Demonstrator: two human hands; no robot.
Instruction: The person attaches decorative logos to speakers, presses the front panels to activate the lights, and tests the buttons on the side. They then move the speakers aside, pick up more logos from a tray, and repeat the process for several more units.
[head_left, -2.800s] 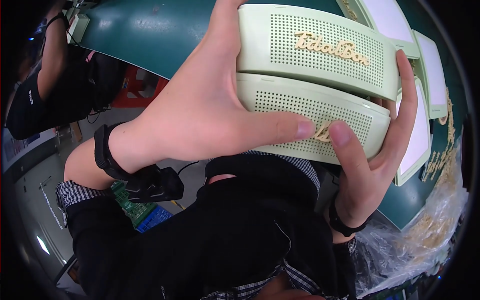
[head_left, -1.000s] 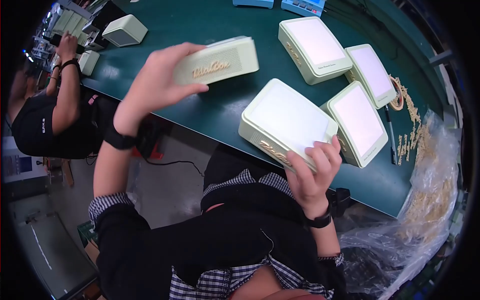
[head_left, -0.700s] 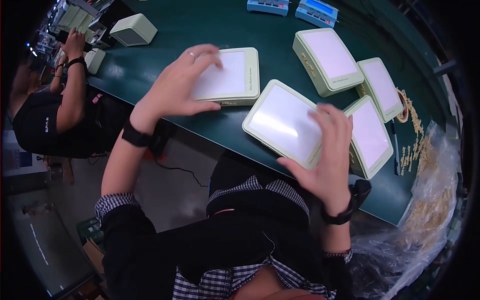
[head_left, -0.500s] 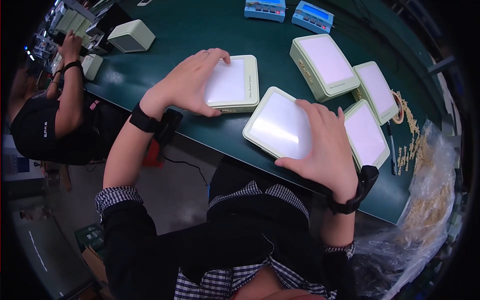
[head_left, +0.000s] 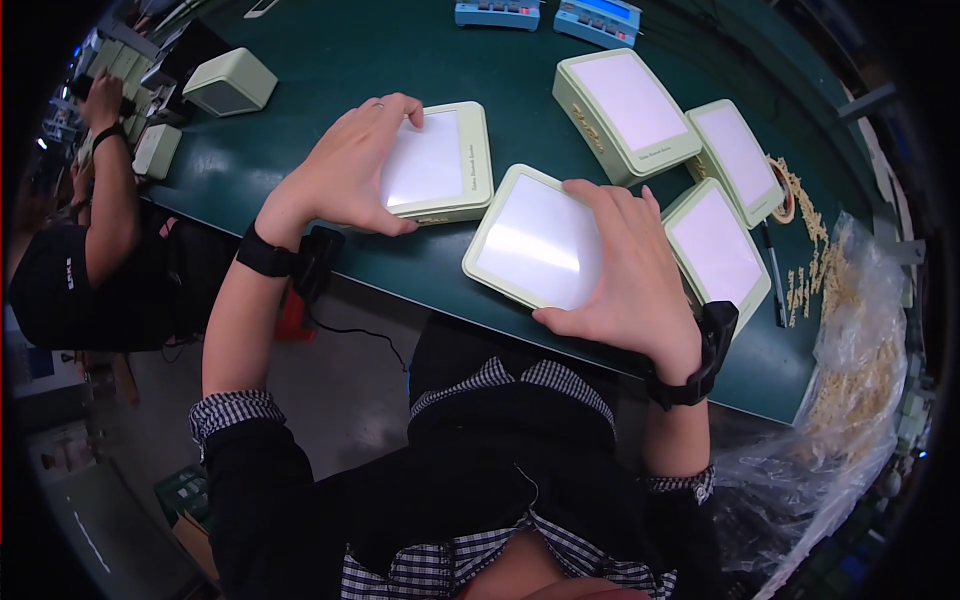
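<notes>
My left hand (head_left: 340,172) is closed around the near end of a pale green box-shaped device (head_left: 440,155) with a white front panel, which lies face up. Just right of it, my right hand (head_left: 640,270) grips a second pale green device (head_left: 535,240) by its right side, thumb along the near edge. This one lies at an angle close to the table's front edge, and light glares off its panel. The two devices sit nearly corner to corner. My fingers and palms hide parts of both.
Right of my hands stand a taller pale green device (head_left: 635,110) and two more (head_left: 738,165) (head_left: 715,245). Beyond are two blue instruments (head_left: 597,20). A pen (head_left: 775,275), beige pieces (head_left: 815,235) and a plastic bag (head_left: 860,390) lie rightward. Another person (head_left: 110,210) works at left.
The whole view has shifted, so the table and devices appear farther left and slightly higher. Both hands keep the same grip on their devices.
</notes>
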